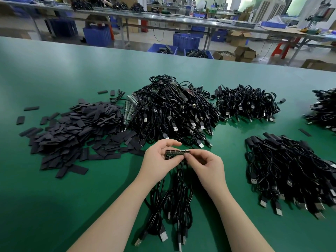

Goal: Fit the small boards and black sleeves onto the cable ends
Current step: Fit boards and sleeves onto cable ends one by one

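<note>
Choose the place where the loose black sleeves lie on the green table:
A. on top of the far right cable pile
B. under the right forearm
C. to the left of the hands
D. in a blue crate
C: the heap of black sleeves lies left of the left hand and the right hand, which hold the strip of small boards.

Boards, sleeves and cables on the green table

A strip of small boards (177,153), dark with tiny parts, lies level above the table, with a few black cables (175,200) hanging from it down to USB plugs on the mat. A wide heap of flat black sleeves (72,131) lies far left; just beside it rises the big cable pile (171,110), with pale board strips (129,110) tucked between them.
</note>
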Available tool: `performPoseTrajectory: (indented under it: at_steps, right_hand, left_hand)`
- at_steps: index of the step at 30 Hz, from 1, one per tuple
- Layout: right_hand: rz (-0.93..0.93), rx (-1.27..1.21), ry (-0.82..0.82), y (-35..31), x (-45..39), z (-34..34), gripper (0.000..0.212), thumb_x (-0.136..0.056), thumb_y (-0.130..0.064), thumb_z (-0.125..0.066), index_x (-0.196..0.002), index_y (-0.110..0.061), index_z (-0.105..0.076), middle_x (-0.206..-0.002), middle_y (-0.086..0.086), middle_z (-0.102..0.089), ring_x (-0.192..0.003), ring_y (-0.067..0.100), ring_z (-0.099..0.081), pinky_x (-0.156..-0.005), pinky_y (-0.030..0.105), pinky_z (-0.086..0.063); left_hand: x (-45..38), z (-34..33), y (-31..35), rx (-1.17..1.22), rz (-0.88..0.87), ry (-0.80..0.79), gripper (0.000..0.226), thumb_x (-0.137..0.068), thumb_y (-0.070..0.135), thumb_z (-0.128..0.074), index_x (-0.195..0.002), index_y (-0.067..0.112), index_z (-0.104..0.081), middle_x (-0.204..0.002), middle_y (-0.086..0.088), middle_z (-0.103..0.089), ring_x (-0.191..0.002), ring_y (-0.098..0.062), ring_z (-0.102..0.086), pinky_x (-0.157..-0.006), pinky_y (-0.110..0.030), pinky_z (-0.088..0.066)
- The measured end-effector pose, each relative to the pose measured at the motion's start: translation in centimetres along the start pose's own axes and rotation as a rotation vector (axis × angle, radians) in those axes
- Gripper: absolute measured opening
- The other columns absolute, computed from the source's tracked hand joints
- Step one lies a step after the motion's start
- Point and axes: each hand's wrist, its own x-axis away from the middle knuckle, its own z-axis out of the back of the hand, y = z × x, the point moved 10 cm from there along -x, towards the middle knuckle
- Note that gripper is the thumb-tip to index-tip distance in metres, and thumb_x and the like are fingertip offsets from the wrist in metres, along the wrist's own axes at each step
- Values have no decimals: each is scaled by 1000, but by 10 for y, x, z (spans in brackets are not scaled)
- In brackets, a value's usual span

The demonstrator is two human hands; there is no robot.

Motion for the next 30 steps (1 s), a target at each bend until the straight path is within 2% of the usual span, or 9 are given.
performPoseTrajectory:
  at_steps: [4, 8, 14, 20, 26, 28, 30]
  right_hand:
    - [25, 79, 29, -2, 1, 0, 11, -86, -15, -76, -82, -25, -76, -76, -14, -73, -69, -1, -65, -64, 10, -48]
    - [25, 99, 57, -2, 2, 3, 8, -85, -15, -77, -79, -20, -76, -72, -13, -72, -64, -3, -61, -62, 11, -46]
    - [26, 110, 59, -3, 2, 2, 10, -85, -15, -78, -77, -22, -75, -69, -11, -71, -63, -3, -61, -61, 11, -47]
    - [43, 114, 58, -4, 2, 2, 16, -86, -15, -77, -75, -26, -73, -72, -18, -71, -63, -4, -61, -61, 9, -45]
    - [48, 112, 51, -4, 2, 1, 18, -86, -16, -76, -77, -30, -71, -75, -20, -71, -66, -5, -62, -62, 9, -46]
    - [28, 72, 34, -3, 1, 1, 17, -87, -17, -76, -79, -32, -72, -77, -18, -72, -71, -3, -65, -65, 10, -48]
    - [5, 12, 17, -1, 0, 0, 15, -87, -18, -75, -83, -32, -74, -80, -15, -74, -74, -1, -67, -68, 11, -50]
  left_hand:
    - [-1, 0, -4, -18, 20, 10, 35, -79, 9, -77, -95, 36, -63, -83, 14, -74, -59, 3, -63, -58, -9, -45]
    - [-2, 1, -2, -48, 0, 26, 41, -77, 8, -78, -88, 42, -57, -79, 16, -73, -43, 5, -49, -47, -6, -37]
    - [-2, -1, -8, -64, 24, 39, 36, -76, 15, -77, -87, 36, -50, -77, 7, -73, -54, -11, -61, -52, -24, -49]
    - [0, -1, -9, -87, 23, 62, 34, -73, 22, -77, -83, 33, -46, -76, 9, -73, -47, -7, -52, -48, -24, -45]
    - [1, -1, -8, -86, 22, 81, 37, -75, 18, -77, -83, 35, -44, -76, 10, -72, -49, -7, -55, -53, -28, -48]
    - [2, 0, -7, -56, 13, 78, 37, -78, 14, -76, -85, 36, -46, -77, 11, -72, -51, -2, -55, -53, -19, -46]
    - [3, -2, -6, -9, 17, 52, 34, -80, 15, -75, -91, 35, -50, -81, 9, -73, -57, -3, -60, -56, -16, -47]
